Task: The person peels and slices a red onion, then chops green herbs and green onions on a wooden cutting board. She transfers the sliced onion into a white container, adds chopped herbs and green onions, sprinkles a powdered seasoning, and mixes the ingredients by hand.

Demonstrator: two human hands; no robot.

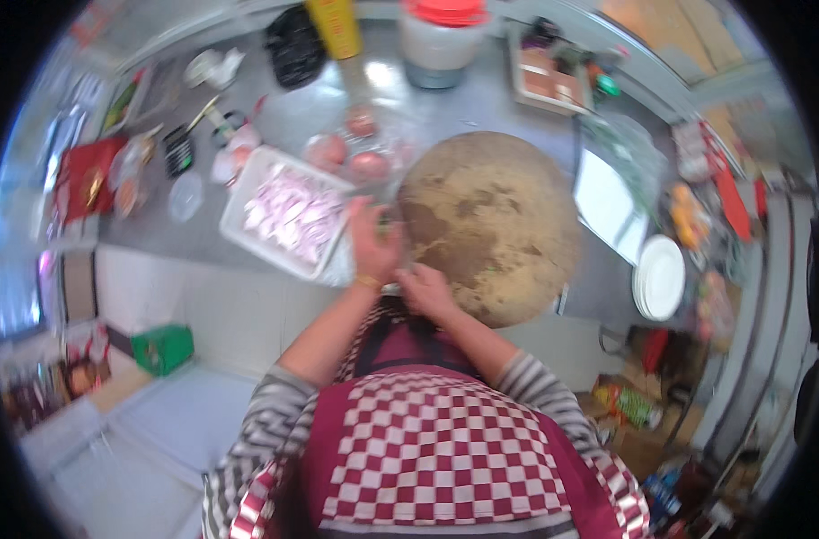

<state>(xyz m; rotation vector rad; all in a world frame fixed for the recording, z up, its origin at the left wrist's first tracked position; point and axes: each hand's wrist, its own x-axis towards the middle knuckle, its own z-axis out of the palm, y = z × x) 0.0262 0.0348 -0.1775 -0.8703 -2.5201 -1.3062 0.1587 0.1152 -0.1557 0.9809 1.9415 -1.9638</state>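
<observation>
My left hand (374,244) is between a white plastic tub (233,222) and a round wooden chopping block (510,215). A small dark green thing (384,224) shows between its thumb and fingers, too blurred to name. The tub holds sliced purple onion (293,214). Close by, my right hand (426,291) is curled at the block's near left edge, almost touching the left hand; blur hides whether anything is in its grip. Dark wet patches and tiny scraps mark the top of the block.
Reddish round items in clear plastic (369,166) lie behind the tub. A red-lidded container (443,50) and a sectioned tray (551,81) stand at the back. White plates (658,277) are stacked on the right. A black phone-like device (178,149) lies on the left.
</observation>
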